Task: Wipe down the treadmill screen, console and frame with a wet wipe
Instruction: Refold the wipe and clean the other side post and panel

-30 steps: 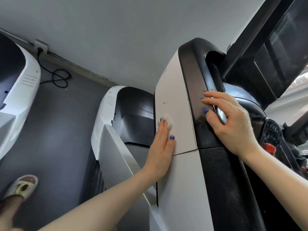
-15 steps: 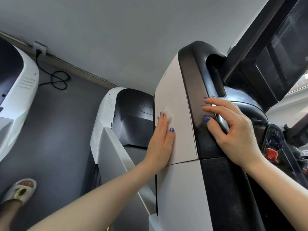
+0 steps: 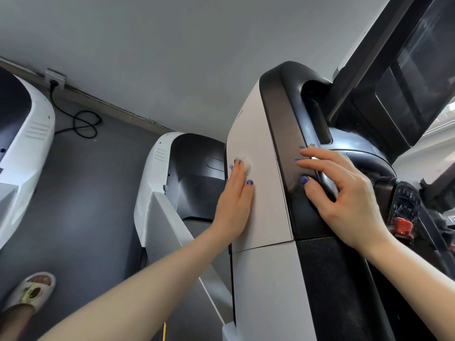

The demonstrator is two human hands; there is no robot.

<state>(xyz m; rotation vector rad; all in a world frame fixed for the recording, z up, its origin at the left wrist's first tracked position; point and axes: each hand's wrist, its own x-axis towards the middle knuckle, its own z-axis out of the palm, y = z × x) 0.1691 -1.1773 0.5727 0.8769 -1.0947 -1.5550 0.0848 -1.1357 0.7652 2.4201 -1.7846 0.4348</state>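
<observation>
My left hand (image 3: 235, 203) lies flat with straight fingers on the white side panel (image 3: 266, 212) of the treadmill frame, pressing a small white wet wipe (image 3: 247, 166) under its fingertips. My right hand (image 3: 344, 193) rests on the black edge (image 3: 290, 153) of the console upright, fingers curled over the silver handlebar (image 3: 327, 185). The dark screen (image 3: 413, 80) rises at the upper right. The console buttons (image 3: 406, 205) and a red stop knob (image 3: 403, 226) sit at the right, beyond my right wrist.
The treadmill's white and black motor cover (image 3: 177, 178) sits below my left hand. Another treadmill's cover (image 3: 24, 148) is at the far left. A black cable (image 3: 83, 124) loops on the grey floor from a wall socket (image 3: 55, 77). My slippered foot (image 3: 32, 291) stands at lower left.
My left hand has slid the wipe up along the white side panel. My right hand has kept its hold on the handlebar.
</observation>
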